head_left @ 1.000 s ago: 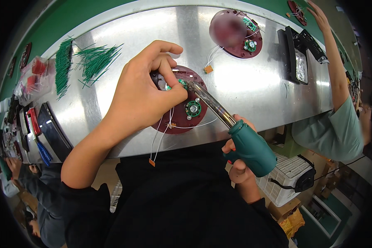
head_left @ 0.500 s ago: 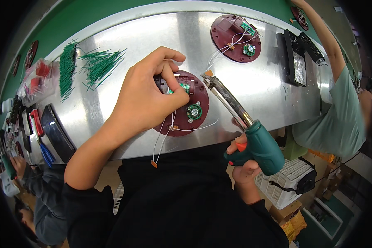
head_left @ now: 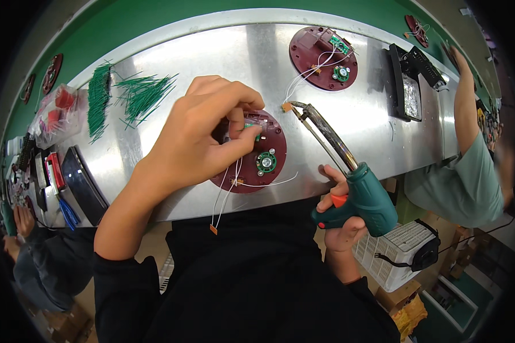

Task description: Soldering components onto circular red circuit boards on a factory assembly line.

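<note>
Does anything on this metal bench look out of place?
Mildly: the right-hand pile of green wires fans out unevenly beside a neater bundle, and a small orange board on white wires extends past the near bench edge.

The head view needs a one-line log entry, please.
left hand: over nearer maroon disc; right hand: gripping soldering gun; farther disc: on table

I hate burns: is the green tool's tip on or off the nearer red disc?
Off: the green tool's tip appears by an orange tab, beyond the nearer disc.
</note>
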`<action>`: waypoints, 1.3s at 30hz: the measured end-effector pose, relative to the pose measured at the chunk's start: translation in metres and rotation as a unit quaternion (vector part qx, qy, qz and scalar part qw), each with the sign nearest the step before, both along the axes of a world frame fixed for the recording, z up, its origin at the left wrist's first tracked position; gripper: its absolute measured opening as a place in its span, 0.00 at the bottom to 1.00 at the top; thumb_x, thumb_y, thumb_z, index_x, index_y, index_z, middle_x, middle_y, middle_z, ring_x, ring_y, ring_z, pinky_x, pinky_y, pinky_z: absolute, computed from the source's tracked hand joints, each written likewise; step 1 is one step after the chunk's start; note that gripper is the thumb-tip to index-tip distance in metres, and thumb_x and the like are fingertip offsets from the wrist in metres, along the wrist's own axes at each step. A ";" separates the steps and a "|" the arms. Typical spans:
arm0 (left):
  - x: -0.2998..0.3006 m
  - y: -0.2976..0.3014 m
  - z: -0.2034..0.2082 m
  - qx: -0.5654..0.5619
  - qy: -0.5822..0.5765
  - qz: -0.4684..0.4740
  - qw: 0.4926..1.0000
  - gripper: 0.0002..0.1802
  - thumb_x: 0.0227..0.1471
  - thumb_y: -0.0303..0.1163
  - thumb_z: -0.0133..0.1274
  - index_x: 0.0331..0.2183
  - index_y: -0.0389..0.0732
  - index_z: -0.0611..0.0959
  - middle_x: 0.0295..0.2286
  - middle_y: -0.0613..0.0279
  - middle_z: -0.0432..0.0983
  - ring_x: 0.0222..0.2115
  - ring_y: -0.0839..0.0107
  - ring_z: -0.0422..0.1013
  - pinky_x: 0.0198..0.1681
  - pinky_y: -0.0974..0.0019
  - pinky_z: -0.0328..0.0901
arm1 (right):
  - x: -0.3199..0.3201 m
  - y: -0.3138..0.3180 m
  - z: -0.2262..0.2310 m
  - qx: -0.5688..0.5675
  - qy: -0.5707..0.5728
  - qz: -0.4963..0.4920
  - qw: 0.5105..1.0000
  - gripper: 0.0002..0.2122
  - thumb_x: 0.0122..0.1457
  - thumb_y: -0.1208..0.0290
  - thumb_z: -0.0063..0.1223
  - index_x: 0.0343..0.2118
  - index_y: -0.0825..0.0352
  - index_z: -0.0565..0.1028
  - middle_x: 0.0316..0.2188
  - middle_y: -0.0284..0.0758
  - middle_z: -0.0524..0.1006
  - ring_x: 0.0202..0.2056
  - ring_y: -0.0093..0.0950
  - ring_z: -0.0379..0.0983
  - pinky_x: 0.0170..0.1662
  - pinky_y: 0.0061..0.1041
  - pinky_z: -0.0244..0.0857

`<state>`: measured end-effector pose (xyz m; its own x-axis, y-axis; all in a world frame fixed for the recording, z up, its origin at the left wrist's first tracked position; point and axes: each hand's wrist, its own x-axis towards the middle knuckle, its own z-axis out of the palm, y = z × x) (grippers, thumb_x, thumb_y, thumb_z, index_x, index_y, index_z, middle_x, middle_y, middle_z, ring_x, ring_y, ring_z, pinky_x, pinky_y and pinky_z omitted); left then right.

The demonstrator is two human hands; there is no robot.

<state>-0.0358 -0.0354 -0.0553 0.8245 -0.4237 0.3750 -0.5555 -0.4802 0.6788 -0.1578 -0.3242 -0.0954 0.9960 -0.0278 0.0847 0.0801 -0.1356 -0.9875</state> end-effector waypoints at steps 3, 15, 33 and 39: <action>-0.001 0.000 0.003 -0.038 0.033 -0.009 0.999 0.17 0.44 0.22 0.67 0.40 0.38 0.84 0.25 0.65 0.79 0.34 0.68 0.74 0.46 0.63 0.66 | 0.001 -0.001 -0.002 0.017 -0.002 -0.002 1.000 0.44 0.64 0.25 0.38 0.50 0.76 0.70 0.24 0.36 0.76 0.53 0.49 0.77 0.62 0.57 0.65; -0.005 -0.011 -0.014 -0.030 0.069 0.009 0.997 0.06 0.49 0.27 0.68 0.31 0.42 0.87 0.35 0.63 0.81 0.43 0.64 0.74 0.57 0.58 0.60 | 0.006 -0.002 -0.003 0.070 -0.014 -0.049 0.996 0.42 0.64 0.23 0.29 0.44 0.68 0.71 0.18 0.31 0.73 0.30 0.25 0.75 0.68 0.52 0.61; -0.008 -0.015 -0.021 -0.107 0.121 0.053 0.985 0.08 0.46 0.28 0.70 0.27 0.44 0.84 0.36 0.66 0.85 0.39 0.67 0.76 0.58 0.57 0.58 | 0.013 -0.021 -0.001 0.003 -0.047 0.019 0.999 0.47 0.59 0.22 0.44 0.47 0.75 0.79 0.43 0.47 0.81 0.26 0.21 0.76 0.30 0.18 0.70; -0.014 -0.016 -0.021 -0.117 0.067 0.096 0.986 0.11 0.44 0.25 0.71 0.32 0.41 0.87 0.28 0.63 0.83 0.35 0.65 0.77 0.49 0.62 0.64 | 0.009 -0.021 0.002 -0.024 -0.003 -0.025 0.999 0.50 0.57 0.18 0.39 0.49 0.74 0.76 0.31 0.37 0.80 0.27 0.22 0.75 0.60 0.40 0.67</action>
<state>-0.0497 -0.0518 -0.0763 0.9302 -0.1694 0.3255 -0.3666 -0.3903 0.8446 -0.1492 -0.3447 -0.0930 0.9930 -0.0735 0.0921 0.0771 -0.1861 -0.9795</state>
